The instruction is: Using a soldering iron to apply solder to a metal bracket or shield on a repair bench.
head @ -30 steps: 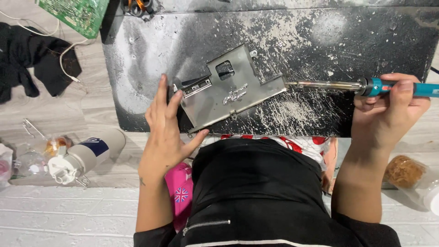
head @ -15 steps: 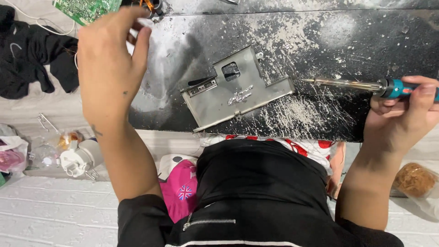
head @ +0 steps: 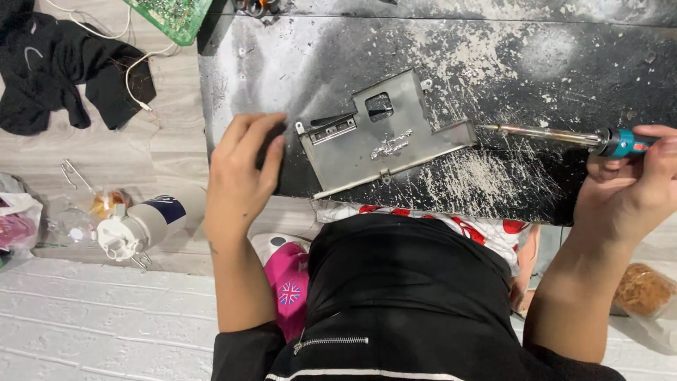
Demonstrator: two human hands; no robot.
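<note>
A bent grey metal plate [head: 384, 137] with a square cut-out lies on a black, white-speckled mat [head: 536, 63]. My left hand [head: 243, 166] rests on the mat just left of the plate. Its fingers are together and curled down, and something dark may lie under them. My right hand [head: 627, 187] grips the teal handle of a soldering iron [head: 550, 134]. The iron's metal tip points left and sits at the plate's right end.
A green circuit board [head: 173, 13] lies at the mat's top left corner. Black cloth [head: 56, 67] and a white wire [head: 134, 77] lie on the floor at left, with a white bottle [head: 137, 226] and plastic bags [head: 17, 219] below them. A bag of brownish material [head: 642, 289] lies at lower right.
My left hand left the plate, reached up toward the circuit board, then came back down beside the plate's left end. The right hand kept the soldering iron near the plate's right end.
</note>
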